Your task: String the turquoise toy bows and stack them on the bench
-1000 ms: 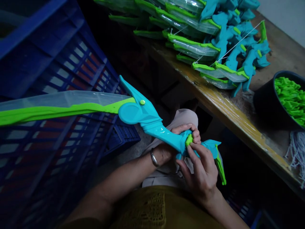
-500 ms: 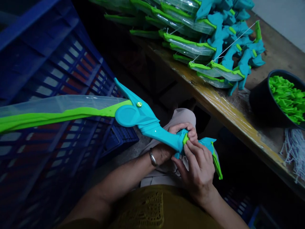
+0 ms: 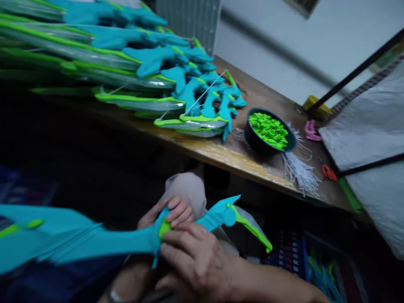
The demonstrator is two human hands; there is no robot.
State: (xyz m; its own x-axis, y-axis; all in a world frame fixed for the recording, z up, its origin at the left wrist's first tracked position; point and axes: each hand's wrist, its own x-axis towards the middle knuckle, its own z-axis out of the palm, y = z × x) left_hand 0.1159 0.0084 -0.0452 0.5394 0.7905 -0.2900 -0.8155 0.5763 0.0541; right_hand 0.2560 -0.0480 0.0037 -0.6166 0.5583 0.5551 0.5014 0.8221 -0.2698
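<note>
A turquoise and green toy bow [image 3: 94, 242] lies across my lap, blurred on the left. My left hand [image 3: 172, 212] wraps its fingers round the grip from behind. My right hand [image 3: 194, 263] is closed over the same grip from the front, fingertips on a small green piece [image 3: 164, 229] set into the handle. The bow's right end [image 3: 233, 216] sticks out past both hands, turquoise with a green tip.
On the wooden bench [image 3: 227, 153] lies a stack of finished bows [image 3: 142, 75]. A dark bowl [image 3: 257, 143] holds green plastic pieces [image 3: 269, 130], with white strings [image 3: 299, 172] beside it. Red scissors [image 3: 328, 172], a pink item [image 3: 311, 130] and a grey sack [image 3: 372, 139] are at the right.
The view has swung up and to the right, taking the blue crate out of sight. The bow has turned flatter and lower; both hands keep hold of its grip.
</note>
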